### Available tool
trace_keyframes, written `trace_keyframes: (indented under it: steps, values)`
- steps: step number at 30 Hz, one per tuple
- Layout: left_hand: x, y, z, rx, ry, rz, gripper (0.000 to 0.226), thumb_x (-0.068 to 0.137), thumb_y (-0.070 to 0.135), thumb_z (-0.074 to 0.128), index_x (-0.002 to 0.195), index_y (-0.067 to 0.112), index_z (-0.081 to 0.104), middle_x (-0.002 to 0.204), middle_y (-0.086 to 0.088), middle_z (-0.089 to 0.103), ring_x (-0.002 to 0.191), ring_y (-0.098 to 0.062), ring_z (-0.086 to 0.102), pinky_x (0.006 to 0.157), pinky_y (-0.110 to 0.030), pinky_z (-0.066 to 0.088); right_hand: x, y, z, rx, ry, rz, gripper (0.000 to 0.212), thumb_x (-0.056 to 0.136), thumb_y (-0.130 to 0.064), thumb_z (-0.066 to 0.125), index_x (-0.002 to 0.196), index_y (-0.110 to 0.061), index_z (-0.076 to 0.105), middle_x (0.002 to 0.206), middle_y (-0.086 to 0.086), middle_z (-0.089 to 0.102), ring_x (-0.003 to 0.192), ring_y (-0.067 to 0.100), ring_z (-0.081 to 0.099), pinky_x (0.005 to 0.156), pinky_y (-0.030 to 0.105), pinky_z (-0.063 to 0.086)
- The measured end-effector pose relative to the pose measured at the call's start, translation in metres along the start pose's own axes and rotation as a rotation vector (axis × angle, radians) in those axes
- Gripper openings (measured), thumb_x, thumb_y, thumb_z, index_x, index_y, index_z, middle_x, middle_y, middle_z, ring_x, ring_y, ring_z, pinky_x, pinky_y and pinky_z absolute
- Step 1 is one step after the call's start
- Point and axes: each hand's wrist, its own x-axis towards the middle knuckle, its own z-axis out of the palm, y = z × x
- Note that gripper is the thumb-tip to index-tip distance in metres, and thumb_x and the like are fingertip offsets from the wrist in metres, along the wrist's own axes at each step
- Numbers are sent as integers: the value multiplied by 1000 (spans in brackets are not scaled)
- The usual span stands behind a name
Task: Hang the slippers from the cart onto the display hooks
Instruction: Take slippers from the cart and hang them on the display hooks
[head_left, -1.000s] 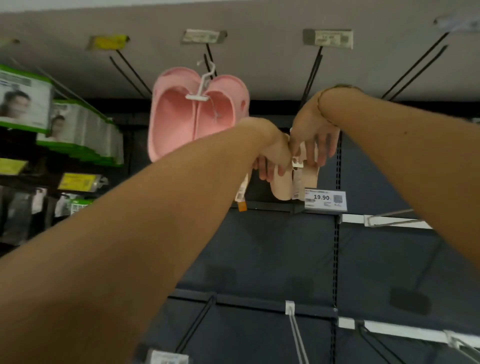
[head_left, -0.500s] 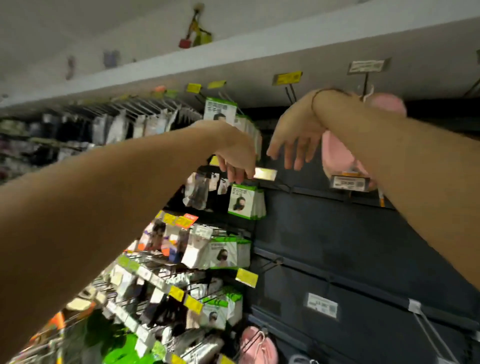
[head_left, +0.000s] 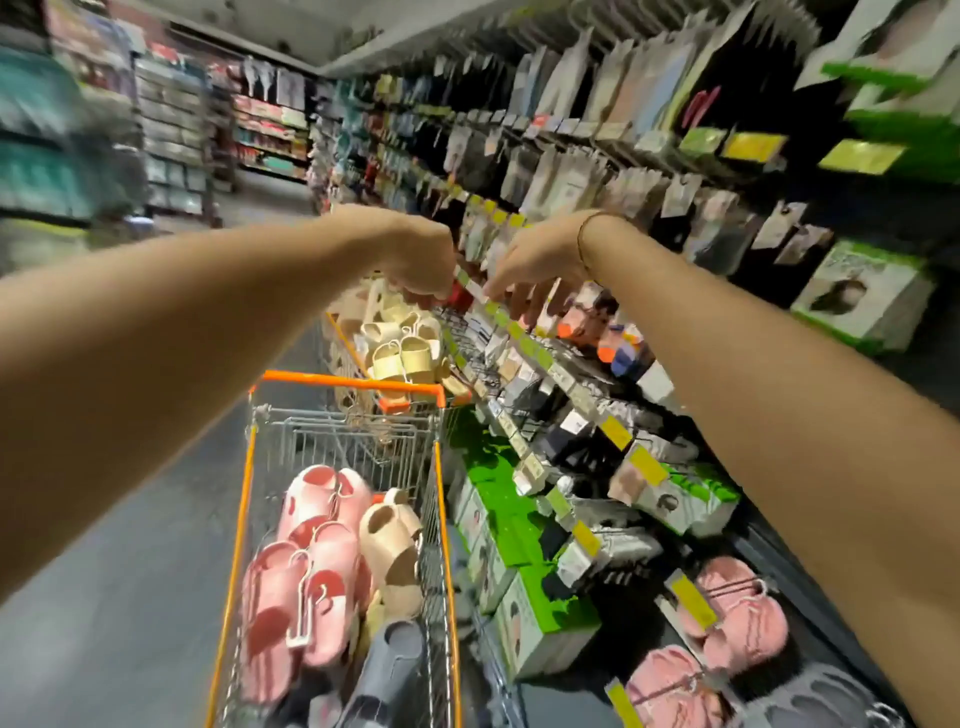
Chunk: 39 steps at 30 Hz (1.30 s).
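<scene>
Both hands, left and right, hang empty with fingers loosely curled above the cart, where pink-and-red slippers lie against its left wall; they look light, soft and springy, best lifted by the white hanger.

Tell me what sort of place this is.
Most likely a retail store aisle. An orange-framed wire shopping cart holds pink slippers on hangers, racks of packaged goods hang on display hooks, and yellow price tags line the shelf edges.
</scene>
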Motion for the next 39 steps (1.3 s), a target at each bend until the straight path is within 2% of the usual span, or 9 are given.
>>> trace_keyframes:
  steps: [3, 8, 20, 23, 25, 28, 32, 35, 39]
  values:
    - [5, -46, 54, 141, -51, -27, 25, 98, 21, 55, 103, 8, 75, 95, -7, 77, 87, -24, 71, 82, -36, 55, 71, -16, 63, -37, 24, -102, 27, 95, -37, 61, 106, -12, 68, 98, 7, 73, 89, 25, 73, 75, 36, 60]
    - [34, -113, 159, -17, -102, -211, 24, 96, 22, 59, 112, 7, 69, 110, -12, 69, 103, -32, 65, 76, -33, 47, 176, -27, 165, -68, -19, -214, 23, 91, -33, 61, 85, -12, 68, 74, 3, 64, 63, 19, 61, 54, 22, 45]
    - [92, -193, 416, -136, -405, -426, 7, 91, 10, 51, 88, 8, 57, 93, -8, 59, 86, -26, 52, 74, -32, 41, 335, -27, 387, 26, -188, -338, 30, 92, -35, 58, 101, -11, 72, 115, 16, 67, 94, 29, 58, 78, 29, 43]
    - [88, -220, 466, -174, -470, -478, 38, 91, 12, 48, 127, 7, 58, 118, -17, 65, 100, -34, 58, 79, -34, 43, 351, -35, 435, 65, -256, -364, 30, 94, -27, 56, 110, -6, 70, 132, 21, 59, 114, 35, 57, 98, 36, 43]
    - [82, -233, 490, -208, -486, -510, 50, 92, 14, 49, 142, 8, 48, 131, -19, 61, 115, -36, 58, 90, -36, 46, 359, -40, 463, 89, -291, -358, 28, 92, -25, 54, 104, -6, 71, 118, 19, 66, 102, 33, 59, 81, 32, 44]
    - [75, -248, 518, -242, -509, -569, 42, 92, 10, 52, 133, 4, 52, 134, -17, 56, 121, -36, 55, 101, -41, 48, 370, -45, 500, 142, -349, -338, 26, 88, -24, 57, 98, -6, 72, 109, 14, 69, 100, 32, 62, 86, 38, 51]
    - [71, -263, 545, -280, -468, -568, 16, 90, 18, 50, 99, 10, 61, 110, -20, 64, 106, -38, 62, 87, -45, 53, 376, -47, 530, 209, -364, -308, 26, 88, -22, 59, 80, -1, 70, 95, 19, 67, 90, 34, 61, 84, 41, 53]
    - [69, -261, 555, -314, -473, -563, 31, 94, 21, 52, 122, 8, 54, 116, -19, 64, 108, -36, 61, 93, -47, 51, 374, -41, 543, 215, -398, -224, 24, 89, -22, 58, 101, -6, 71, 101, 17, 67, 90, 31, 59, 77, 31, 48]
    - [61, -257, 555, -251, -499, -501, 11, 93, 21, 55, 92, 11, 59, 100, -14, 68, 93, -35, 65, 83, -41, 56, 369, -31, 550, 265, -414, -175, 26, 88, -21, 60, 110, -8, 68, 115, 15, 66, 104, 31, 60, 89, 34, 50]
